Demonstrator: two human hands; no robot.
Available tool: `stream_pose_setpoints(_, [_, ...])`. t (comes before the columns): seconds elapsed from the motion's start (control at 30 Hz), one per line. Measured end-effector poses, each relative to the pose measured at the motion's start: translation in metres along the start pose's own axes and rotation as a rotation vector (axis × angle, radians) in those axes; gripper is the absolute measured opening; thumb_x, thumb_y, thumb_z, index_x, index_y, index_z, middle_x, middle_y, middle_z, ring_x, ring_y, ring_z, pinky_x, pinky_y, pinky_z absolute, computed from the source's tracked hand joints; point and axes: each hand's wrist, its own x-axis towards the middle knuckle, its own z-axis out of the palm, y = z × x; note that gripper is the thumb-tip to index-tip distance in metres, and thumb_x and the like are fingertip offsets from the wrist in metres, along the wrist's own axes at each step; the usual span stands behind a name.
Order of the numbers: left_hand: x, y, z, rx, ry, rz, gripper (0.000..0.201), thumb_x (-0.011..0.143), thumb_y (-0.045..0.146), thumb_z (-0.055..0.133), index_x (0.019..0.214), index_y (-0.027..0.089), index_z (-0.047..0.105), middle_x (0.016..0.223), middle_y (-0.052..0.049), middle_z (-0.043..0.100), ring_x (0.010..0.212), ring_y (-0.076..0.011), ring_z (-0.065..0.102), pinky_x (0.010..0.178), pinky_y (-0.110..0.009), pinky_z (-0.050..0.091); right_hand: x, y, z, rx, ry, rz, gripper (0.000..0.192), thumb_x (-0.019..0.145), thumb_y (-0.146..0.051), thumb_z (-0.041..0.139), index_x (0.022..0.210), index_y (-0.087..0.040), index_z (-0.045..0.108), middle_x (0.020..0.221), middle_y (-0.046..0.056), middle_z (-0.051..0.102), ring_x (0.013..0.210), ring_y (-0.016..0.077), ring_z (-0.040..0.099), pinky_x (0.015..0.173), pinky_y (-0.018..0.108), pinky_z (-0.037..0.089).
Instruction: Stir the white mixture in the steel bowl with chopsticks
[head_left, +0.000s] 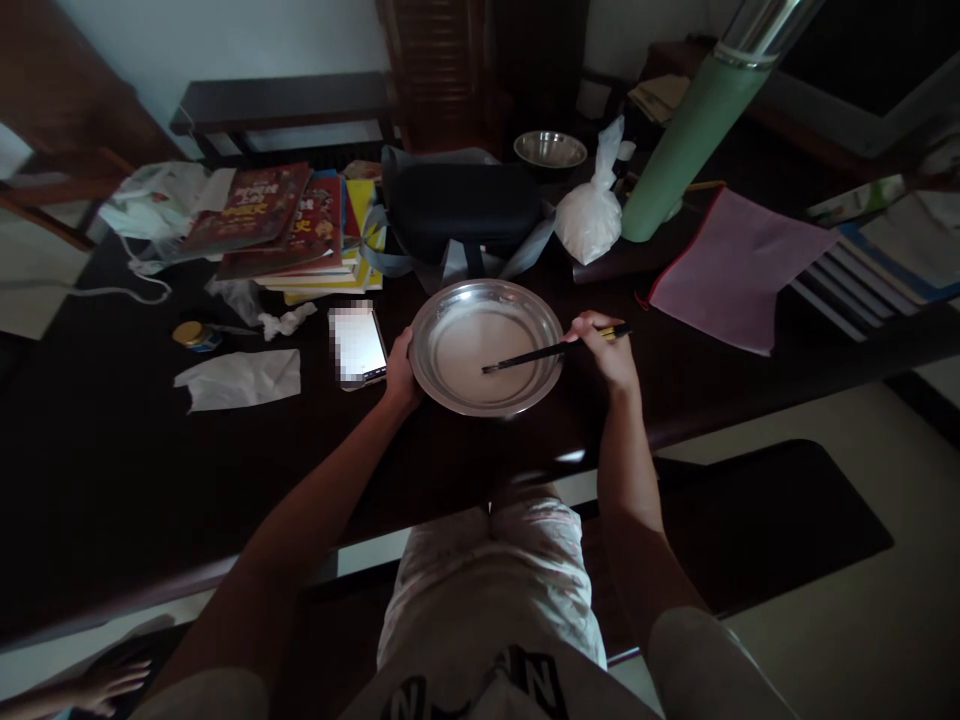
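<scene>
A round steel basin [425, 372] stands on the dark table in front of me, with a smooth, pale, whitish layer [472, 335] in its bottom; whether that is liquid or powder I cannot tell. My left hand [403, 372] grips the basin's left rim. In my right hand [606, 350], at the basin's right side, is a pair of dark chopsticks [532, 355] with yellow near the upper ends. Their tips reach down into the pale layer, left of its middle. The right fingers are closed around them.
A lit phone [358, 343] and crumpled paper [238, 380] lie left, near a small jar [196, 335]. Behind are books [251, 205], a black case [465, 205], a tied bag of white powder [590, 222] and a tall green bottle [690, 135]. Another person's hand [112, 685] shows lower left.
</scene>
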Motion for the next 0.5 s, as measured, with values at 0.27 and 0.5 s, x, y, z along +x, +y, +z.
stream_pose_setpoints(0.27, [-0.0046, 0.0045, 0.0043, 0.011, -0.025, -0.022, 0.025, 0.076, 0.048, 0.076, 0.077, 0.023, 0.072, 0.075, -0.004, 0.075, 0.103, -0.0301, 0.076, 0.091, -0.039, 0.061, -0.0004, -0.0003, -0.0009, 0.020, 0.084, -0.001, 0.056, 0.081, -0.078, 0.073, 0.060, -0.026, 0.069, 0.061, -0.001, 0.068, 0.065, 0.0182, 0.067, 0.072, 0.035, 0.054])
stream_pose_setpoints(0.5, [-0.0058, 0.0063, 0.0060, 0.001, -0.006, -0.041, 0.024, 0.080, 0.045, 0.073, 0.077, 0.022, 0.071, 0.079, -0.006, 0.077, 0.106, -0.0316, 0.076, 0.091, -0.040, 0.062, 0.0004, 0.0002, 0.0000, -0.010, 0.012, -0.027, 0.053, 0.081, -0.077, 0.073, 0.064, -0.027, 0.072, 0.065, -0.001, 0.072, 0.067, 0.0178, 0.067, 0.071, 0.035, 0.054])
